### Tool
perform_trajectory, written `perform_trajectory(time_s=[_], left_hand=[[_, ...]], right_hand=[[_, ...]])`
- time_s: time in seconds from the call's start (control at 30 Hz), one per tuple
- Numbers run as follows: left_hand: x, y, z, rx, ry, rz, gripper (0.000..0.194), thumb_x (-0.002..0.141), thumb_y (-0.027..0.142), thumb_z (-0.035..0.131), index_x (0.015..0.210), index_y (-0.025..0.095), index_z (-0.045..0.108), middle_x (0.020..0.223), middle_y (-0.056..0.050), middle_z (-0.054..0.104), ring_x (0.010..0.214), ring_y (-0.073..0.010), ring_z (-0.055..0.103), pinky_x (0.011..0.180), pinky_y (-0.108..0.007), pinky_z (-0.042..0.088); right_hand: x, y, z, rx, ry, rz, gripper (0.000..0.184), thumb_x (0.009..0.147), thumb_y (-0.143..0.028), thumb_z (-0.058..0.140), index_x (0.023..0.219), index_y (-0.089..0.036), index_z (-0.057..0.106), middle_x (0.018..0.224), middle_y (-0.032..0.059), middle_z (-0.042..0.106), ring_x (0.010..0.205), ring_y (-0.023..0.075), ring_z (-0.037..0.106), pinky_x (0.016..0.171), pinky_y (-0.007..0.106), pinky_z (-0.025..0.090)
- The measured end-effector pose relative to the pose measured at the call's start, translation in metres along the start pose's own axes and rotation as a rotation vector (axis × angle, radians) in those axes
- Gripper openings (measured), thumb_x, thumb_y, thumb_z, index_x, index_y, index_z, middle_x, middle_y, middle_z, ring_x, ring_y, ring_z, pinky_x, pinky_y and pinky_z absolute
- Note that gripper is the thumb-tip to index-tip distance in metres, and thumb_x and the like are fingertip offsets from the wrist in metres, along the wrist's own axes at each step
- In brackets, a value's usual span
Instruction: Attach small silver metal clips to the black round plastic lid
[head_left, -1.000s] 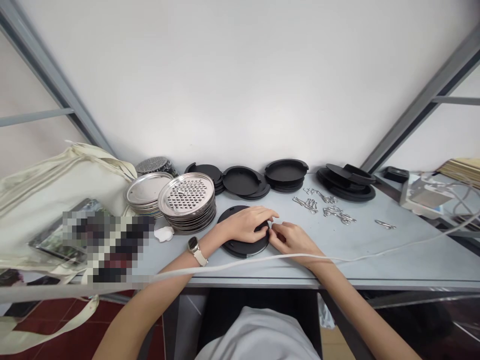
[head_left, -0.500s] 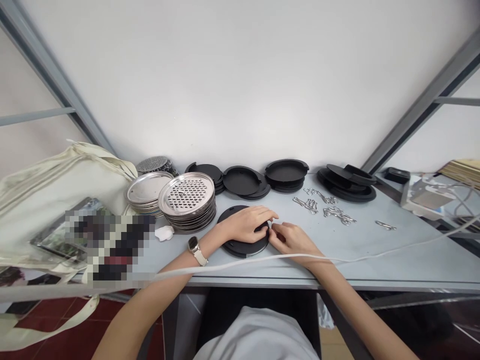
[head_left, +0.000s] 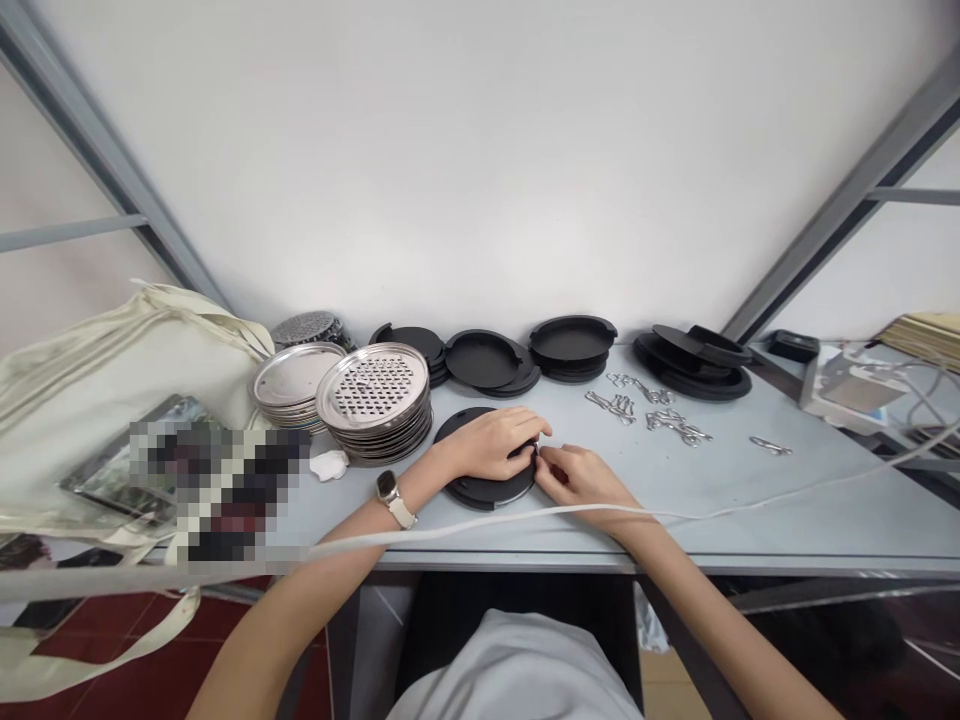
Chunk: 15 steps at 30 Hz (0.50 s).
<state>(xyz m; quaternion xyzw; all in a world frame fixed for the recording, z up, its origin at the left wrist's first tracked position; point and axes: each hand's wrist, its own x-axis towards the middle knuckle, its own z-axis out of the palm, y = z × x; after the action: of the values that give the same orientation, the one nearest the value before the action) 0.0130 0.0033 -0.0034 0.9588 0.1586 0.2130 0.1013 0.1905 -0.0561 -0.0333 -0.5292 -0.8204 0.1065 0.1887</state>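
A round black plastic disc lies on the table in front of me, with a silvery edge showing at its lower right. Across its top rests my left hand, fingers curled over the right side and holding it down. My right hand is closed in a pinch at the disc's right rim. A small silvery metal piece glints at those fingertips, mostly hidden. Farther right lie several loose metal clips, and one more metal clip sits apart.
Left of the disc stand stacked perforated metal plates and plain metal plates. Black trays are piled along the wall, with more black parts at right. A white cable crosses before my arms. A cream bag occupies the left.
Both hands stay at the disc's right rim, with my right fingertips shifted very slightly left. Little else differs apart from a small camera movement.
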Motion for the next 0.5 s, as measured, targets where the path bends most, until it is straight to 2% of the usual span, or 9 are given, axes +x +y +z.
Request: perform_trajectory(time_s=[0.3, 0.5], left_hand=[[0.0006, 0.0023, -0.0014, 0.031, 0.03, 0.016, 0.03, 0.08, 0.01, 0.044, 0.109, 0.014, 0.049, 0.105, -0.011, 0.053, 0.101, -0.0221, 0.05, 0.09, -0.034, 0.043], [0.0008, 0.002, -0.002, 0.063, 0.006, 0.016, 0.028, 0.081, 0.011, 0.044, 0.109, 0.013, 0.048, 0.104, -0.011, 0.053, 0.098, -0.0211, 0.051, 0.089, -0.032, 0.043]], right_hand=[[0.0027, 0.0015, 0.0006, 0.021, -0.001, 0.039, 0.028, 0.093, -0.028, 0.03, 0.073, -0.02, 0.048, 0.064, 0.0033, 0.059, 0.053, 0.0144, 0.052, 0.055, 0.025, 0.032], [0.0015, 0.0014, 0.0004, 0.137, 0.028, 0.096, 0.031, 0.095, -0.033, 0.028, 0.07, -0.021, 0.044, 0.059, 0.0, 0.054, 0.05, 0.0135, 0.048, 0.053, 0.024, 0.031]])
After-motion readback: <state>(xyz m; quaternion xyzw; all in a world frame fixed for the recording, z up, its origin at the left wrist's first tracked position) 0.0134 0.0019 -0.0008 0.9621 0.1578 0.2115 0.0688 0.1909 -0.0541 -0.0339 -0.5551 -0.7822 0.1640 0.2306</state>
